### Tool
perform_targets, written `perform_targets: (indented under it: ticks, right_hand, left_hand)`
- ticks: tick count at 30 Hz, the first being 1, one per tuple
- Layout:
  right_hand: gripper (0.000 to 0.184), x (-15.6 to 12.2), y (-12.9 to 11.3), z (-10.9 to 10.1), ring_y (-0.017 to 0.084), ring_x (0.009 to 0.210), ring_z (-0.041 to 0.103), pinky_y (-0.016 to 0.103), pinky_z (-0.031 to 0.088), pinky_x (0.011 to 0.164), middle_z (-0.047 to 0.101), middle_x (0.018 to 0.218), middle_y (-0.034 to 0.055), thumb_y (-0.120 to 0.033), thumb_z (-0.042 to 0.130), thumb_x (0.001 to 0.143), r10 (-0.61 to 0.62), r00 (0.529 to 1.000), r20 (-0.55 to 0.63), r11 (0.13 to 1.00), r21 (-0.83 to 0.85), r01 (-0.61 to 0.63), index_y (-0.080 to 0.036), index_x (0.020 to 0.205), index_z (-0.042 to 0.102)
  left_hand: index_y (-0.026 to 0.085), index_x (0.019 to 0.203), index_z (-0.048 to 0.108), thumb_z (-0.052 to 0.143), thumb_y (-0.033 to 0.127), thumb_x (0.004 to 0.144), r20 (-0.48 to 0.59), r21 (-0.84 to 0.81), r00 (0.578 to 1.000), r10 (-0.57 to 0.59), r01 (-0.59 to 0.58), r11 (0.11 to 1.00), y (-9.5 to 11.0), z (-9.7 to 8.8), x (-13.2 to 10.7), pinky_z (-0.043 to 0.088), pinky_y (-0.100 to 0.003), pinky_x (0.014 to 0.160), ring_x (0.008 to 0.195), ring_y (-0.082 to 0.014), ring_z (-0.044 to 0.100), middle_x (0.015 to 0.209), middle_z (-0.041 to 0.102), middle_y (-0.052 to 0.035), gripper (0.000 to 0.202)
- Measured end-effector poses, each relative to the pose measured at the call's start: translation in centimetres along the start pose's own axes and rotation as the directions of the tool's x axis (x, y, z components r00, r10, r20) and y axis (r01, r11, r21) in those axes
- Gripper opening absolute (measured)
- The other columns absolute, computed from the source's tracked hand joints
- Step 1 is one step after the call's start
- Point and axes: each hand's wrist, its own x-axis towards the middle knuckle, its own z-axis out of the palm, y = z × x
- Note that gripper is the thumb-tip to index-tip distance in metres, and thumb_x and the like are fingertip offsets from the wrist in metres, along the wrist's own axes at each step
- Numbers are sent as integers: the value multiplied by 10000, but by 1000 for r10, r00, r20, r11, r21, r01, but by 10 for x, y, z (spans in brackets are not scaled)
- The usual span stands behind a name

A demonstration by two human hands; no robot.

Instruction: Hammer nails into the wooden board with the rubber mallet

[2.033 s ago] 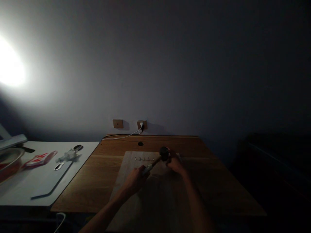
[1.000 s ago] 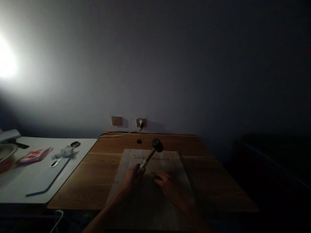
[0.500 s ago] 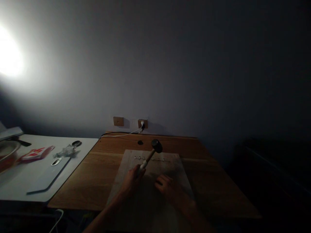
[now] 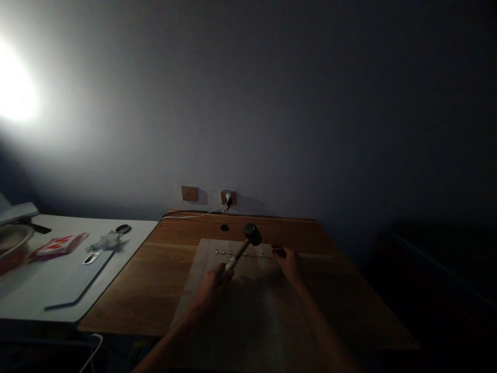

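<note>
My left hand is closed around the light handle of a mallet, whose dark head points up and away over the board. Beneath both arms lies a pale wooden board. Several small shiny nails stand in a row near its far edge, and the mallet hides part of that row. At the right end of the row my right hand has its thumb and fingers pinched together at the board's far right corner. Whatever sits between those fingertips is too small and dark to make out.
The board rests on a wooden table. To the left, a white table bears a grey flat scale, a red and white package, crumpled clear plastic and a bowl. A plugged-in cable runs along the wall.
My right hand has moved forward and to the right, from the middle of the board to the end of the nail row. My left hand and the mallet have barely moved.
</note>
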Motion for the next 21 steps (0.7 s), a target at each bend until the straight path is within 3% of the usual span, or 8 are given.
perform_targets:
  ticks: [4,9,21]
  right_hand:
    - [234,4,22,7,276,834,730,422,575,802,782,871,116,-327,558,792,51,998,-31,998,39,-49,-193,857,737]
    - [230,-2,32,17,258,837,729,410,585,797,782,903,115,-270,560,725,44,999,1,995,94,-44,-181,848,733]
    - [183,-4,27,13,251,805,692,394,550,782,735,836,86,-232,563,699,26,999,18,999,39,-26,-192,820,695]
  left_hand:
    - [184,935,599,413,553,926,-3,3,1000,31,-31,1000,-3,1,1,328,-245,559,639,-155,553,703,602,3,413]
    - [187,1003,619,431,556,922,1,9,1000,1,-1,1000,-5,3,1,322,-247,547,635,-165,568,713,622,-6,422]
    - [182,996,604,417,538,927,34,50,999,4,-6,999,-3,3,2,331,-252,566,632,-162,565,714,620,-6,408]
